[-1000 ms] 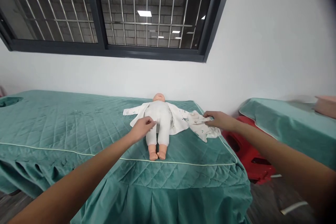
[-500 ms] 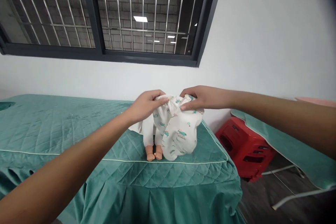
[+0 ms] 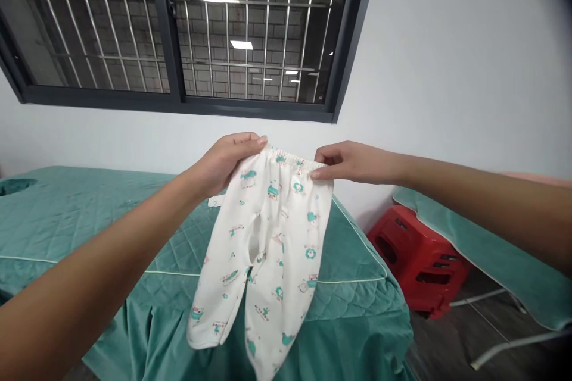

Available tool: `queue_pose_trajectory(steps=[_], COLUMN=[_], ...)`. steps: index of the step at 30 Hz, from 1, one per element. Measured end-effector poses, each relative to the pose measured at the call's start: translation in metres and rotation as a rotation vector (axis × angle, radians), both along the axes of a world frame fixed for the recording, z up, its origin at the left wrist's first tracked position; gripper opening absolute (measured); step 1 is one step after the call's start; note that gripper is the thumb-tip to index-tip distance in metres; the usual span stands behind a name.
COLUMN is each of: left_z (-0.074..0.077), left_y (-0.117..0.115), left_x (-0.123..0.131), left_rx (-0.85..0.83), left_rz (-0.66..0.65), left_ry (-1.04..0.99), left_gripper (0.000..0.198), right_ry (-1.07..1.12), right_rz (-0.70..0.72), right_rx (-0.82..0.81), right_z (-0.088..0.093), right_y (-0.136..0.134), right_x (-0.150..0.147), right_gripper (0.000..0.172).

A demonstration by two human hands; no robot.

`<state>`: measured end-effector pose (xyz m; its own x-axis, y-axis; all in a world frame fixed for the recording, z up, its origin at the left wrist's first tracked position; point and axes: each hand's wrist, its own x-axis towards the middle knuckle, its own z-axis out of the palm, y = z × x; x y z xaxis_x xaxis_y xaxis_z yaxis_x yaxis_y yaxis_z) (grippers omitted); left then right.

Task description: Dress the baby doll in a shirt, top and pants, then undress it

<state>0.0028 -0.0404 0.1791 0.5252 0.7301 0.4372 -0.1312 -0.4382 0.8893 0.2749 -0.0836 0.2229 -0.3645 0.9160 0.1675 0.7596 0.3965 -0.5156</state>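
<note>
Both hands (image 3: 223, 159) (image 3: 353, 162) pinch printed pants (image 3: 286, 226) at waistband (image 3: 290, 159); cloth bunched earlier, now hanging full length.

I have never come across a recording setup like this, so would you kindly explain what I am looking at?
Certainly. There is no machine at work here: the two bare arms belong to a person wearing a camera on their head. It looks forward and down, so you see roughly what they see.

The left hand and the right hand each grip one end of the waistband of small white patterned trousers, whose legs hang down. Behind them is a surface with a green quilted cover. On it, a bit of white cloth shows by the left wrist; the trousers hide whatever is directly behind them. Something red stands to the right.
</note>
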Motion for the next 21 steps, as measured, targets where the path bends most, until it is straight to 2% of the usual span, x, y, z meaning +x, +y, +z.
queue_pose_trajectory(steps=[2,4,6,10,14,18,21], left_z=[-0.001,-0.004,-0.011,-0.028,-0.055,-0.084,-0.100], left_y=[-0.002,-0.003,-0.003,0.011,0.033,0.041,0.038], left_x=[0.000,0.000,0.001,0.004,0.012,0.023,0.028], left_rx=[0.079,0.124,0.128,0.005,-0.144,-0.307,-0.370], left_rz=[0.008,-0.051,-0.124,-0.188,-0.139,-0.227,-0.358], left_ry=[0.243,0.505,0.627,0.500,0.245,0.061,0.169], left_gripper=[0.024,0.026,0.022,0.026,0.034,0.042,0.047], right_ry=[0.064,0.180,0.263,0.214,0.169,0.456,0.741], right_rz=[0.019,0.052,0.083,0.107,0.074,0.045,0.015], right_rx=[0.012,0.020,0.006,-0.118,-0.261,-0.225,-0.223], right_z=[-0.005,-0.014,-0.026,-0.059,-0.092,-0.114,-0.128], right_y=[0.000,0.001,0.004,0.015,0.030,0.052,0.065], right_x=[-0.006,-0.011,-0.016,-0.027,-0.036,-0.037,-0.038], right_gripper=[0.037,0.037,0.037,0.034,0.040,0.043,0.045])
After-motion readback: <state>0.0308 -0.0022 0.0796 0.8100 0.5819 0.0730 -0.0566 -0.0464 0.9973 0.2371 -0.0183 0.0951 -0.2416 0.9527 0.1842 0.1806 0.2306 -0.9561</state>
